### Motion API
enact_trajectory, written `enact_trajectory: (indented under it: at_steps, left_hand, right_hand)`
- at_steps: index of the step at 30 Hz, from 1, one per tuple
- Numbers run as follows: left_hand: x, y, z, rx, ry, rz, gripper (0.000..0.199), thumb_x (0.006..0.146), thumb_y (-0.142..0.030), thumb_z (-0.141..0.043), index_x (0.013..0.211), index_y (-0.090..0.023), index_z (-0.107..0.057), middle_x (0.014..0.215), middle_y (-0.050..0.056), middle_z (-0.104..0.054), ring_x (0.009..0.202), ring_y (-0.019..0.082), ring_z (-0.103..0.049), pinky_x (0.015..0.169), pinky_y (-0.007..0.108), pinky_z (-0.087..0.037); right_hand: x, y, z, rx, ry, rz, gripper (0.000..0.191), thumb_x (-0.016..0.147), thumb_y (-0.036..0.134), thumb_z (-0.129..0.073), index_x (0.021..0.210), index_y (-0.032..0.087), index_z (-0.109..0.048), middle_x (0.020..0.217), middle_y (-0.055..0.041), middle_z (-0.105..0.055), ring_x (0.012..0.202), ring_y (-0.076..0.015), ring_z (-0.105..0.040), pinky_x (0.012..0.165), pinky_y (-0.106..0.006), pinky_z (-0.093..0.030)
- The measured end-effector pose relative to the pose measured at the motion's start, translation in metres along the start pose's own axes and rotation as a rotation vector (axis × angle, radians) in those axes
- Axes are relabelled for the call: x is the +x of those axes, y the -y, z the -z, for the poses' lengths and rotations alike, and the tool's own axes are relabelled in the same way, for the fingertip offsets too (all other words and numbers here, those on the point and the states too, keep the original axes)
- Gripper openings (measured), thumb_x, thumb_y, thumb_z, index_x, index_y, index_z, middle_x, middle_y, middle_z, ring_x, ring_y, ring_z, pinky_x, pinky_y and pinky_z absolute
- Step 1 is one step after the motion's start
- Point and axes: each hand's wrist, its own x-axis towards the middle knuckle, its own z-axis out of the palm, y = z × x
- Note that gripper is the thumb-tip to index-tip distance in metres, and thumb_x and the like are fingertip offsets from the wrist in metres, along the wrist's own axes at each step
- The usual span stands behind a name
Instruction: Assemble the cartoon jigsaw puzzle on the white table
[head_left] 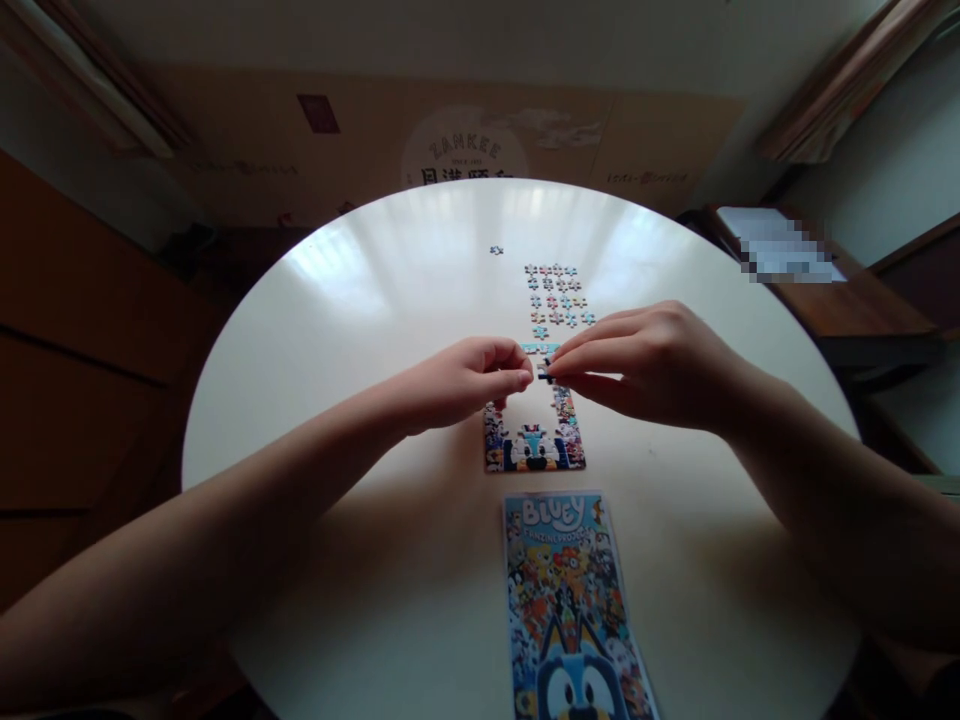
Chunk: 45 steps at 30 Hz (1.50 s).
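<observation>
My right hand (649, 365) pinches a small dark-edged jigsaw puzzle piece (544, 371) between thumb and fingertips, above the partly assembled puzzle. Just left of that piece, my left hand (487, 372) is closed, thumb against curled fingers; whether anything is in it is hidden. Beneath both hands lies the jigsaw puzzle (534, 455), its bottom rows and side borders joined around a bare middle. Part of its top edge shows between the hands. Beyond it, loose puzzle pieces (555, 300) lie in several short rows.
One lone puzzle piece (496, 250) sits farther back. Near me lies a colourful "Bluey" picture sheet (570, 600). All of these are on a round white table (390, 300). A wooden side table (862, 310) with papers stands at the right.
</observation>
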Motion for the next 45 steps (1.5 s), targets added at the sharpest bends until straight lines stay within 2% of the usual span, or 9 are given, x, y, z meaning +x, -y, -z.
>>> enact_trajectory:
  at_steps: [4,6,9,17,25,30,38,42,45]
  left_hand:
    - [-0.002,0.003,0.0,0.505,-0.057,-0.248,0.008,0.085,-0.021,-0.062,0.085,-0.018,-0.07,0.085,0.004,-0.067,0.076,0.015,-0.058,0.067,0.027,-0.043]
    - [-0.003,0.005,-0.001,0.618,-0.015,-0.326,0.012,0.083,-0.016,-0.062,0.085,-0.019,-0.074,0.089,0.004,-0.069,0.076,0.015,-0.06,0.068,0.027,-0.043]
    - [-0.004,0.007,-0.003,0.69,0.036,-0.37,0.017,0.084,-0.015,-0.063,0.087,-0.022,-0.078,0.092,0.004,-0.071,0.073,0.013,-0.061,0.066,0.026,-0.042]
    - [-0.004,0.013,-0.003,0.738,0.055,-0.432,0.017,0.082,-0.018,-0.07,0.088,-0.03,-0.081,0.089,0.0,-0.069,0.068,0.011,-0.06,0.061,0.025,-0.039]
    - [-0.004,0.013,-0.004,0.76,0.069,-0.424,0.016,0.083,-0.02,-0.07,0.089,-0.03,-0.082,0.088,0.0,-0.07,0.068,0.012,-0.06,0.061,0.025,-0.039]
    - [-0.004,0.014,-0.006,0.776,0.053,-0.444,0.017,0.082,-0.019,-0.071,0.088,-0.029,-0.082,0.087,0.0,-0.071,0.067,0.012,-0.06,0.06,0.026,-0.038]
    - [-0.005,0.012,-0.008,0.816,0.05,-0.417,0.018,0.084,-0.019,-0.069,0.09,-0.029,-0.082,0.09,-0.001,-0.071,0.069,0.011,-0.062,0.062,0.024,-0.042]
    - [-0.005,0.012,-0.008,0.834,0.047,-0.414,0.017,0.085,-0.019,-0.068,0.088,-0.029,-0.082,0.089,-0.001,-0.071,0.07,0.011,-0.062,0.062,0.023,-0.042]
    - [-0.005,0.012,-0.008,0.845,0.05,-0.415,0.016,0.085,-0.019,-0.068,0.088,-0.029,-0.081,0.089,-0.001,-0.071,0.069,0.01,-0.062,0.062,0.024,-0.042]
  right_hand:
    - [-0.002,0.001,0.006,0.074,0.249,-0.001,0.016,0.092,0.022,-0.063,0.093,0.027,-0.078,0.088,0.001,-0.079,0.073,-0.0135,-0.071,0.066,-0.026,-0.048]
    - [-0.001,0.005,0.005,0.1,0.356,-0.003,0.018,0.091,0.02,-0.062,0.093,0.029,-0.078,0.086,0.0025,-0.078,0.071,-0.0127,-0.069,0.065,-0.026,-0.045]
    - [0.001,0.01,0.0,0.122,0.394,-0.002,0.02,0.09,0.017,-0.06,0.088,0.028,-0.077,0.081,0.0029,-0.076,0.069,-0.0126,-0.067,0.062,-0.026,-0.041]
    - [0.003,0.013,-0.009,0.105,0.398,0.022,0.023,0.088,0.014,-0.058,0.079,0.027,-0.075,0.073,0.0027,-0.073,0.063,-0.012,-0.061,0.059,-0.026,-0.035]
    - [0.004,0.012,-0.011,0.099,0.433,0.047,0.022,0.089,0.014,-0.06,0.079,0.026,-0.076,0.074,0.0012,-0.073,0.071,-0.0135,-0.062,0.061,-0.026,-0.037]
    - [0.004,0.011,-0.012,0.101,0.489,0.02,0.02,0.088,0.013,-0.062,0.079,0.025,-0.075,0.08,0.0017,-0.072,0.077,-0.0141,-0.061,0.066,-0.027,-0.039]
    - [0.007,0.014,-0.009,0.042,0.576,0.004,0.021,0.084,0.008,-0.062,0.078,0.024,-0.075,0.077,0.0009,-0.07,0.071,-0.0129,-0.06,0.061,-0.026,-0.035]
    - [0.008,0.015,-0.006,0.106,0.632,-0.089,0.024,0.087,0.01,-0.06,0.085,0.026,-0.078,0.08,0.0008,-0.074,0.069,-0.0133,-0.063,0.062,-0.027,-0.038]
    - [0.007,0.005,-0.006,0.245,0.668,-0.135,0.028,0.087,0.01,-0.059,0.094,0.029,-0.08,0.085,0.0014,-0.077,0.073,-0.0134,-0.067,0.067,-0.026,-0.043]
